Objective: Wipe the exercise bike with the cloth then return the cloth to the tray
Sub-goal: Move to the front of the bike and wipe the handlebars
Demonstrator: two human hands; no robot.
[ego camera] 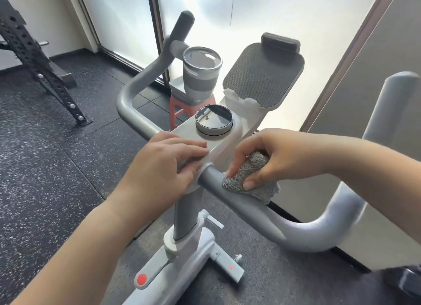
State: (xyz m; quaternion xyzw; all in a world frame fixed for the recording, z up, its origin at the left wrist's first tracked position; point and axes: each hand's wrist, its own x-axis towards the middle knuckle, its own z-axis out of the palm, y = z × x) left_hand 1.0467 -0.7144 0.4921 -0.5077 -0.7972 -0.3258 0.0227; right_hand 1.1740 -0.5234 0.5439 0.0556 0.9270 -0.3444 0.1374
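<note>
The grey and white exercise bike [186,213] fills the middle of the head view, handlebars towards me. My right hand [273,158] grips a fuzzy grey cloth [248,179] and presses it on the right handlebar tube [239,202], just beside the central console. My left hand [164,165] rests flat on the console block [193,133], fingers spread over its near edge. A round black display [214,120] sits on top of the console. The tray is not in view.
A grey cup holder [201,76] and a tablet rest [264,76] stand behind the console. A red stool [180,108] is beyond the bike by the frosted glass wall. A black perforated rack [38,60] stands at the left on speckled rubber flooring.
</note>
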